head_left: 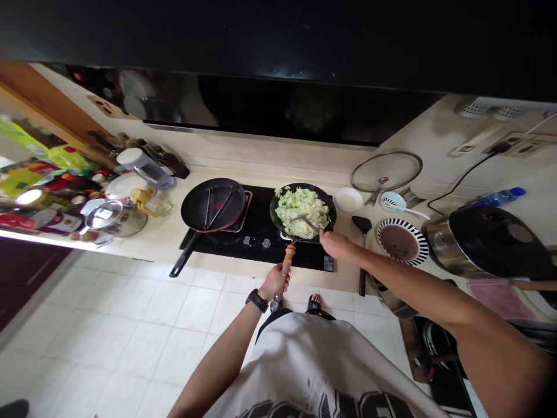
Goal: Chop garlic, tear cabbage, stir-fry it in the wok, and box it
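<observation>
My left hand is wrapped round the wooden handle of a dark wok on the right side of the stove. Chopped cabbage, pale green and white, heaps up inside the wok. Closed on a grey metal spatula, my right hand is at the wok's right front rim. The spatula's far end lies among the cabbage, so its full shape is partly hidden. On the left burner rests a black frying pan with a thin V-shaped rack or tongs in it.
Right of the stove are a white bowl, a black spatula, a striped bowl of brownish liquid, a glass lid and a large lidded pot. Leftward stand a steel pot, a pitcher and several bottles. A range hood overhangs.
</observation>
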`<state>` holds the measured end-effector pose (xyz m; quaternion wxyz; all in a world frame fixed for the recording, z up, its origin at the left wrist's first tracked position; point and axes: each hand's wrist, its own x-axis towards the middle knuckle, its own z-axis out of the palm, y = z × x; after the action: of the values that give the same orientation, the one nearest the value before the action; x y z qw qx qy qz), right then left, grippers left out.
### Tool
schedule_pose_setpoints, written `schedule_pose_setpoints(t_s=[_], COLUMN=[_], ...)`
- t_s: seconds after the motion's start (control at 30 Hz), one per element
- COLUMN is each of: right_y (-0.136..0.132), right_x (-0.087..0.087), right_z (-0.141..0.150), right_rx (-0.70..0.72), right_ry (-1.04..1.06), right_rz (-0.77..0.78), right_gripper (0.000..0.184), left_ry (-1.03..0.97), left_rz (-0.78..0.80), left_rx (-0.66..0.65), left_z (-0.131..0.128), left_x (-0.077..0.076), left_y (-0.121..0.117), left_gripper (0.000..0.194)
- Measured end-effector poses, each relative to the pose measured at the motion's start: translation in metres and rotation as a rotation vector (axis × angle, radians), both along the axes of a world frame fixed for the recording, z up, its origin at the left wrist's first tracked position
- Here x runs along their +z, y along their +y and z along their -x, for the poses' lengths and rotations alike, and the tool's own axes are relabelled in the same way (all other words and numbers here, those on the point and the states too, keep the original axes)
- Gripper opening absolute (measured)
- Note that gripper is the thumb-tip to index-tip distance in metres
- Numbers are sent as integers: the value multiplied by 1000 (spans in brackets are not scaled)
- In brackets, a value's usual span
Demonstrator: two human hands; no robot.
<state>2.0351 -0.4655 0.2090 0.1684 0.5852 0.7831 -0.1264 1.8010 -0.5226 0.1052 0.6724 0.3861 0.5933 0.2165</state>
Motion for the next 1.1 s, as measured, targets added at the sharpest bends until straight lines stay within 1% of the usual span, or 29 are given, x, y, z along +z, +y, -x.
schedule_pose_setpoints(t_s=[0.1,0.13,0.2,0.23,0.27,0.33,0.4,0.47,0.53,0.57,0.63,0.7,0.77,0.83,0.9,1.0,1.1], right_y=[7,10,19,26,33,49,62,69,68,64,55,46,43,48,58,69,65], right_x=[18,24,32,33,31,21,4,-15,-33,-41,-51,-52,-47,-38,-31,-32,-37], right_z=[-50,-68,-95,-101,-101,-85,-54,-19,9,17,23,15,0,-15,-20,-7,11], right_rx=[-57,-89,-163,-195,-217,-225,-224,-234,-225,-214,-183,-148,-112,-89,-110,-184,-175], right_ry=[194,271,398,435,449,428,367,292,197,153,97,91,107,121,115,81,84], right_rz=[29,28,-1,-41,-98,-225,-297,-284,-225,-188,-112,-73,-87,-141,-195,-207,-127], right_gripper=[29,27,32,34,35,36,42,51,57,59,62,62,57,54,55,58,60], left_ry=[34,54,101,120,136,158,175,190,193,192,185,179,175,173,177,182,177], left_rz=[-31,-43,-64,-74,-81,-87,-90,-92,-92,-90,-91,-91,-88,-87,-85,-77,-80], left_rx=[-9,-17,-43,-58,-74,-102,-118,-123,-120,-116,-108,-105,-108,-112,-114,-114,-114], left_z=[6,10,18,23,27,34,37,38,37,36,36,36,36,37,37,36,36], left_x=[-1,-1,0,0,1,3,4,5,4,4,3,4,4,5,6,5,1], left_y=[3,5,10,13,16,20,24,25,25,25,24,24,23,24,24,25,25], left_gripper=[57,57,58,58,58,58,59,60,61,62,63,63,63,63,63,62,61])
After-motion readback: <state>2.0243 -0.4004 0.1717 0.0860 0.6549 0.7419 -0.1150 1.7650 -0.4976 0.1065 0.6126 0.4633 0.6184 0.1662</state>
